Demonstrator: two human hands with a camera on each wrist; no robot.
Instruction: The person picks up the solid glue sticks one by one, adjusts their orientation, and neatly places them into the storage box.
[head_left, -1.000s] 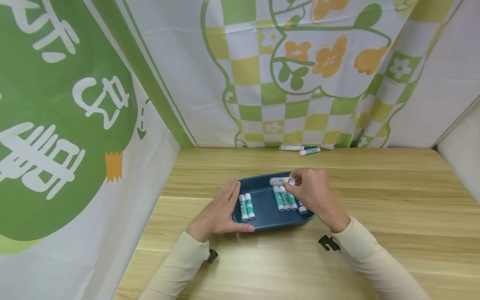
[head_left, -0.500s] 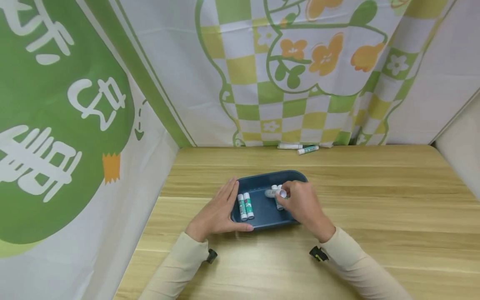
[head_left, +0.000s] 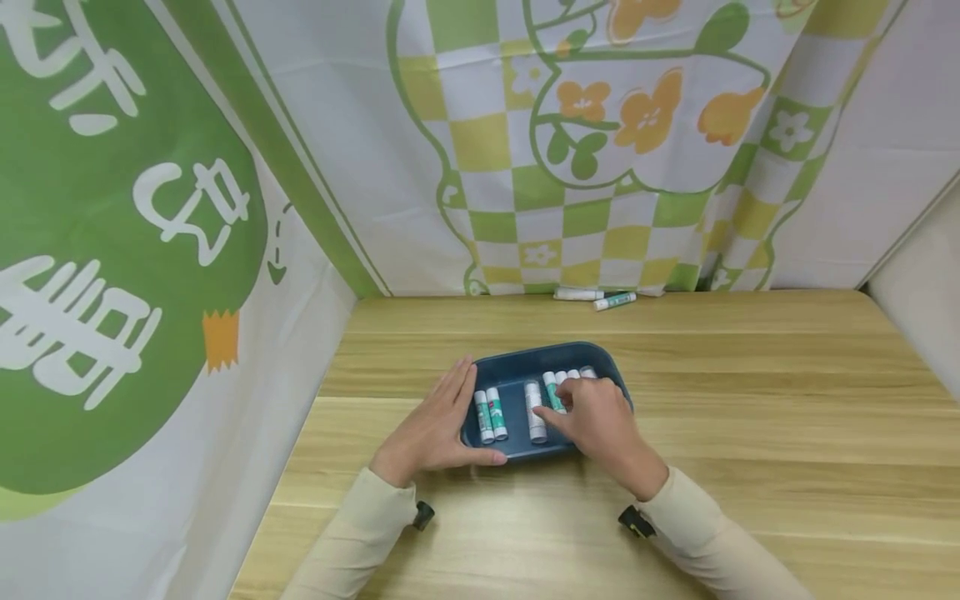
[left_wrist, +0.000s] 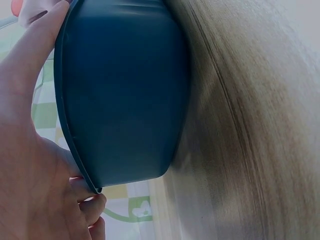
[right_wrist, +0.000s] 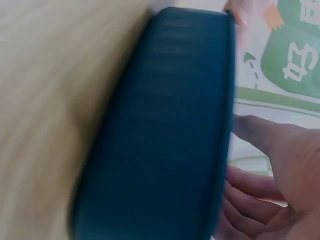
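Observation:
In the head view a dark blue tray point(head_left: 517, 364) sits on the table. My left hand point(head_left: 435, 421) holds its left end, with the thumb on the near rim and the fingers along the side. Two green-and-white glue sticks point(head_left: 491, 415) lie side by side beside that hand. A white glue stick point(head_left: 534, 421) lies near the tray's middle. My right hand point(head_left: 603, 421) is over the tray's right part, thumb tip at the white stick, index finger apart from it. Several more glue sticks point(head_left: 551, 387) lie in a row, partly hidden by this hand. In the right wrist view the tray's wall hides its fingertips.
At the table's back edge, against the patterned curtain point(head_left: 570, 200), lie a white stick point(head_left: 577, 294) and a green-and-white glue stick point(head_left: 615, 301). The wooden table point(head_left: 750, 400) extends around the tray on all sides.
My right hand has brought the white glue stick leftward and down from the tray's far right, turned it lengthwise and released it near the middle. The left hand has stayed on the tray.

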